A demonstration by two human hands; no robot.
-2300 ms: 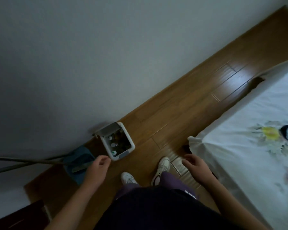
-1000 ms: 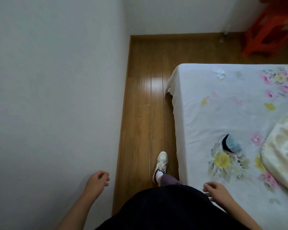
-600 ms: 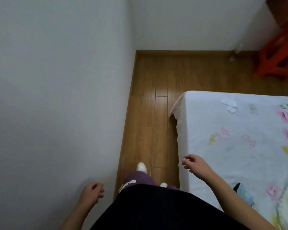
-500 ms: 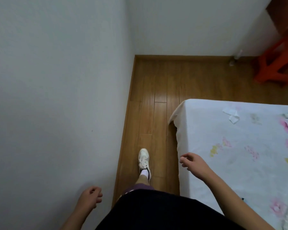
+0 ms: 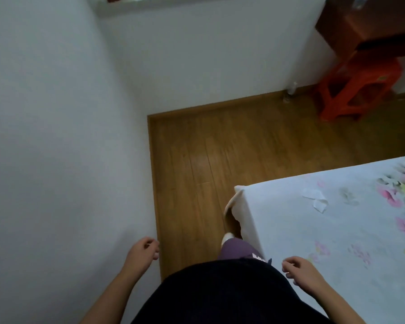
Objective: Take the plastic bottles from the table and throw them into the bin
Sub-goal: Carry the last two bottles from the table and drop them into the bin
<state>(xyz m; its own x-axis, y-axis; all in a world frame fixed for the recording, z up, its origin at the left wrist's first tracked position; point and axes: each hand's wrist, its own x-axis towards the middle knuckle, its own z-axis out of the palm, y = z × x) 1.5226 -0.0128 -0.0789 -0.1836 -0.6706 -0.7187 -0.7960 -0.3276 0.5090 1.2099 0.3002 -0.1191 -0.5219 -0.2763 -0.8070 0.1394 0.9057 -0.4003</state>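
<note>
Table (image 5: 290,220) under floral cloth, wooden floor (image 5: 197,164), white walls (image 5: 56,113).

Orange plastic stool (image 5: 358,87) by far wall; floral sheet (image 5: 337,230) at right, white paper scraps (image 5: 316,198) on it; wood floor (image 5: 220,164).

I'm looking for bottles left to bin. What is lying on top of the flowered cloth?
On the flowered cloth only crumpled white paper scraps show. No bottle is in sight, but the cloth runs beyond the picture's right edge. Both hands are empty.
</note>
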